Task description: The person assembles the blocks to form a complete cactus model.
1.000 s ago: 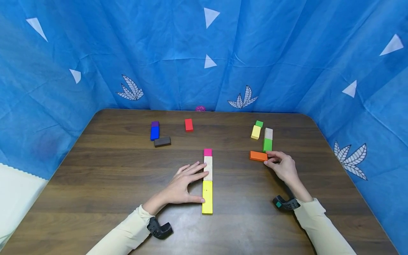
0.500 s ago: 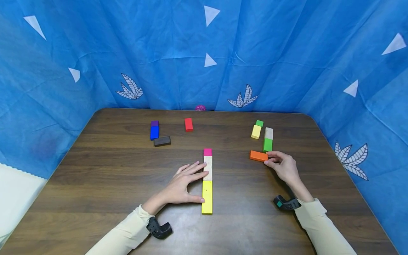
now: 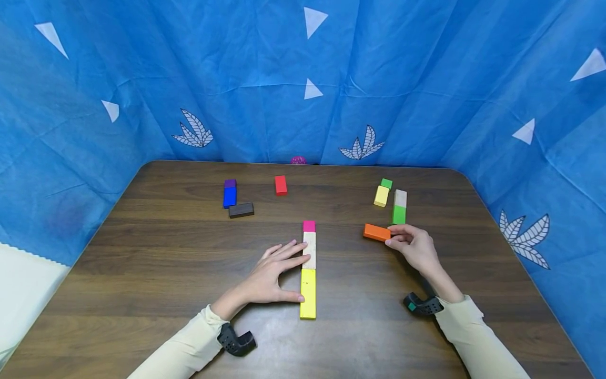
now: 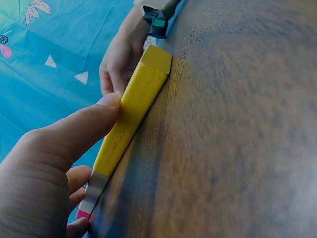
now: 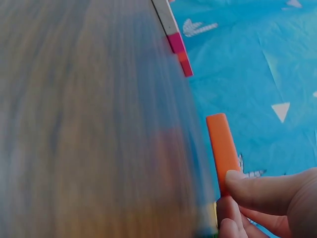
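My right hand (image 3: 416,248) pinches the right end of an orange block (image 3: 376,232) between thumb and fingers. In the right wrist view, the same orange block (image 5: 223,146) juts out past the thumb, and it seems slightly raised off the table. Spread wide, my left hand (image 3: 270,276) lies beside a straight row of blocks. Its thumb touches the yellow block (image 3: 308,295), and fingertips rest on the white block (image 3: 309,251). A pink block (image 3: 309,226) forms the row's far end. The yellow block's near end (image 4: 156,59) shows in the left wrist view.
At the back left are a purple block (image 3: 230,183), a blue block (image 3: 229,198) and a dark block (image 3: 241,210). A red block (image 3: 281,185) lies back centre. Back right hold a small green block (image 3: 386,183), pale yellow (image 3: 381,196), grey-white (image 3: 400,198) and longer green block (image 3: 399,215).
The right hand has shifted a little to the left with the orange block, drawing it away from the green block. The left hand and its row of blocks stay put.
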### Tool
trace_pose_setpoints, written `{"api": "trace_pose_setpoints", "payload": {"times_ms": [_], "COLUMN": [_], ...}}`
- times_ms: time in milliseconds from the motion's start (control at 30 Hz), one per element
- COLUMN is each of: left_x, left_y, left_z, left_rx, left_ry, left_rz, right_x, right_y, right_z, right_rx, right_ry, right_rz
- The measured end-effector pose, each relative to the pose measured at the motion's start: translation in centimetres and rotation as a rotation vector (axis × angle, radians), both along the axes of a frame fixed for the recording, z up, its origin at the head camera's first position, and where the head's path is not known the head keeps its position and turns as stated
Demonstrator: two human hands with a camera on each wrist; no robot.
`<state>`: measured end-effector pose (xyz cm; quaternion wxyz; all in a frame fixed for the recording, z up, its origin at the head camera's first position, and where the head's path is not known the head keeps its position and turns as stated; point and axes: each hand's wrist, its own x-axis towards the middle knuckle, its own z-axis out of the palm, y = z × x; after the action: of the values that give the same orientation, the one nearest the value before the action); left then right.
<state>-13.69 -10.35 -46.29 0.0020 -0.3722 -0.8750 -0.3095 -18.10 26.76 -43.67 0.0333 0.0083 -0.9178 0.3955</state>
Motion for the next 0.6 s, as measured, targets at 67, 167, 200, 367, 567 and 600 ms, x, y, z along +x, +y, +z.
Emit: {"api": "trace_pose_setpoints", "payload": {"times_ms": [67,167,200,367,567,600], "left_x": [0.0,0.0,0.0,-0.1,-0.1,-0.1], "left_y": [0.0,0.0,0.0,0.0,0.0,0.0], "left_z": [0.0,0.0,0.0,0.0,-0.1,-0.1], "left_rx": [0.001,0.003,0.004,0.005,0.001,0.001], "left_ry": [0.001,0.008,0.011,0.012,0.000,-0.002], "left_rz": [0.000,0.001,0.001,0.001,0.003,0.004], "right_x": [0.0,-0.1,-0.1,-0.3,-0.4,-0.4], "right_y": [-0.5,-1.3,-1.7,-3.6,-6.1,-6.5], "right_z": [0.1,0.4,0.4,0.5,0.4,0.4], "right_rx": [-0.020,-0.041,-0.050,-0.077,-0.075,-0.071], "right_ry": [-0.009,-0.022,-0.022,-0.022,-0.035,-0.039], "right_rz": [0.008,0.034,0.047,0.125,0.218,0.232]}}
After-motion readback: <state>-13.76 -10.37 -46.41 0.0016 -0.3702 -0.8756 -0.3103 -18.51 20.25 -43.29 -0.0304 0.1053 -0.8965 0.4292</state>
